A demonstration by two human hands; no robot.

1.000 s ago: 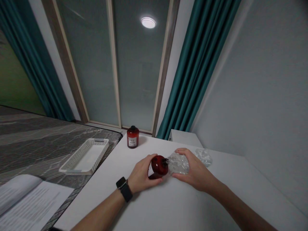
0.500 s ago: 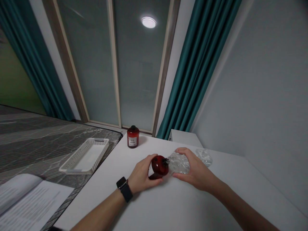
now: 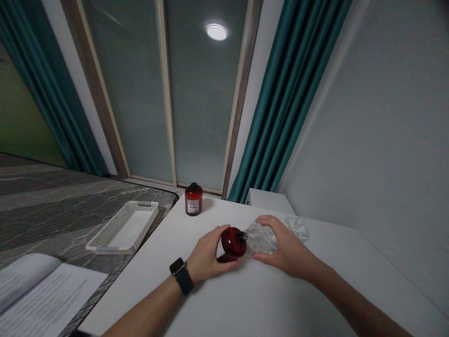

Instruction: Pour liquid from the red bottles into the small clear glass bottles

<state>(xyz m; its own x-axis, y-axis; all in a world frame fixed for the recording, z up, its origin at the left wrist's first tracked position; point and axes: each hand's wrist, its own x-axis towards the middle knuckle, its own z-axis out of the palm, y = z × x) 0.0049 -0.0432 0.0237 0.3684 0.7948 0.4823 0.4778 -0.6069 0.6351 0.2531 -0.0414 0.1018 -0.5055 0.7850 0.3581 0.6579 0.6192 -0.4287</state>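
Observation:
My left hand is wrapped round a dark red bottle with a white label. That bottle is tipped on its side, its dark neck pointing right. Facing it is a crinkled, clear plastic bottle, also lying sideways, with its narrow end at the red bottle's neck. My right hand grips the clear bottle from the right, thumb below and fingers above. The two necks meet or nearly meet; exactly how they join is too small to tell. A second red bottle with a black top stands upright farther back.
All of this is on a white table. Left of it, a white perforated basket and an open book lie on a grey patterned surface. Behind are a low white cabinet, a teal curtain and glass sliding doors.

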